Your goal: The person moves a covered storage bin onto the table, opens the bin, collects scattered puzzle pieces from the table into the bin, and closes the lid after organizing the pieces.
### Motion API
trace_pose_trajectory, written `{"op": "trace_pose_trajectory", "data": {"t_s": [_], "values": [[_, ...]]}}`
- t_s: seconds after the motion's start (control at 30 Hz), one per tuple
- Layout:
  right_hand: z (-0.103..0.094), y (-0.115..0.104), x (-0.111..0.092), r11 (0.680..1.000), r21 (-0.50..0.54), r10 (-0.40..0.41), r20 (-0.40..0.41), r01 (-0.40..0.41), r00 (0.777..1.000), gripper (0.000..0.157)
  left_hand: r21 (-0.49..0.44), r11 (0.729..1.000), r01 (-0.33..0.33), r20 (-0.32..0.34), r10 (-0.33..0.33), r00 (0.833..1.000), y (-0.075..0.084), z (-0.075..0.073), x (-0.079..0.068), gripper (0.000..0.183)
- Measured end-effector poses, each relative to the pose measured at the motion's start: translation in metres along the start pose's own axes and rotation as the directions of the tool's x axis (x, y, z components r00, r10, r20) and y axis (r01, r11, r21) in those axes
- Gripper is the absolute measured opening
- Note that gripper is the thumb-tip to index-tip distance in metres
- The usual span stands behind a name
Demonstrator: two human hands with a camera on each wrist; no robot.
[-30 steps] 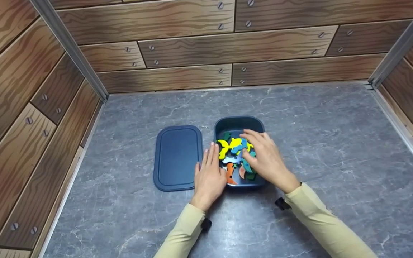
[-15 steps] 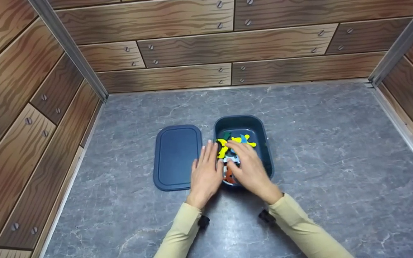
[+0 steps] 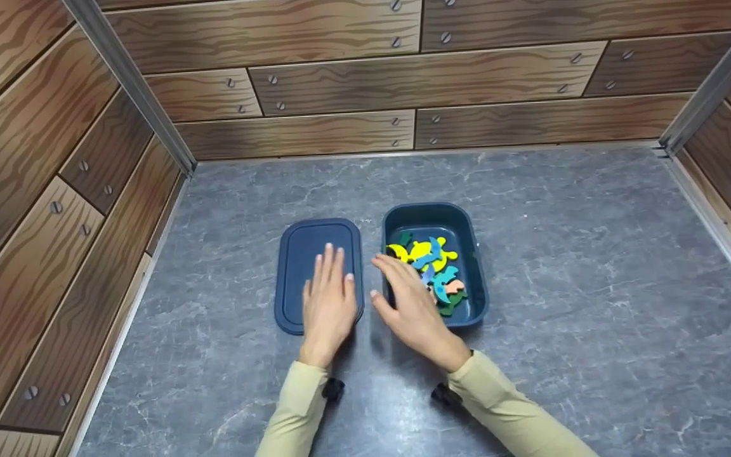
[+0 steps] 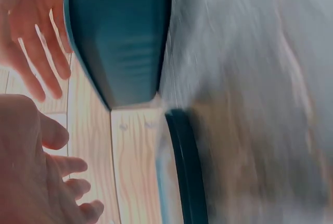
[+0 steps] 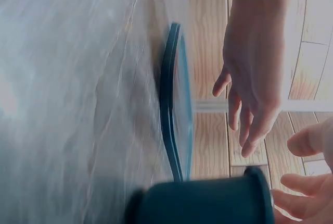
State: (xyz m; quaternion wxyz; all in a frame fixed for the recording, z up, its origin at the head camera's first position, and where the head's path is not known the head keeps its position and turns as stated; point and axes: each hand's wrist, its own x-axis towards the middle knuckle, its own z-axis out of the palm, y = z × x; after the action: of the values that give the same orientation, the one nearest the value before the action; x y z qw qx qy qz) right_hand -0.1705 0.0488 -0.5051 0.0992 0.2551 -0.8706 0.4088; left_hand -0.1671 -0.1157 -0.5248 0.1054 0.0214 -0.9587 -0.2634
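A dark blue lidless box stands on the grey surface, with several flat animal-shaped pieces inside. Among them are a yellow turtle piece, blue, green and pink ones. Its matching lid lies flat to the left. My left hand hovers over the lid's right side, fingers straight, holding nothing; in the right wrist view a gap shows between that hand and the lid. My right hand is over the box's left wall, fingers relaxed and nothing held. It hides the pieces on that side.
Wood-patterned panels close off the back, left and right of the grey marbled surface. A narrow gap separates lid and box. Metal strips run along the corners and side edges.
My left hand has left the box's left edge and moved left over the lid. My right hand has shifted left from above the pieces to the box's left wall.
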Motion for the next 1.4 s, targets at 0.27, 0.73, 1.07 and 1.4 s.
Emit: {"op": "trace_pose_trajectory", "data": {"t_s": [0.27, 0.73, 1.07, 1.4], "values": [[0.014, -0.014, 0.003, 0.996, 0.086, 0.01, 0.077, -0.017, 0.997, 0.067, 0.022, 0.998, 0.063, -0.039, -0.062, 0.997, -0.035, -0.014, 0.0, 0.055], [0.05, -0.032, 0.003, 0.979, 0.142, 0.123, 0.162, -0.146, 0.979, 0.073, 0.004, 0.99, 0.141, 0.082, -0.141, 0.987, -0.081, -0.034, 0.005, 0.065], [0.063, -0.017, 0.005, 0.967, 0.086, 0.216, 0.226, -0.24, 0.95, 0.078, -0.1, 0.979, 0.177, 0.181, -0.157, 0.971, -0.097, -0.04, 0.004, 0.067], [0.068, -0.011, 0.003, 0.917, -0.006, 0.38, 0.309, -0.398, 0.872, 0.085, -0.151, 0.966, 0.212, 0.245, -0.171, 0.954, -0.106, -0.052, -0.003, 0.064]]}}
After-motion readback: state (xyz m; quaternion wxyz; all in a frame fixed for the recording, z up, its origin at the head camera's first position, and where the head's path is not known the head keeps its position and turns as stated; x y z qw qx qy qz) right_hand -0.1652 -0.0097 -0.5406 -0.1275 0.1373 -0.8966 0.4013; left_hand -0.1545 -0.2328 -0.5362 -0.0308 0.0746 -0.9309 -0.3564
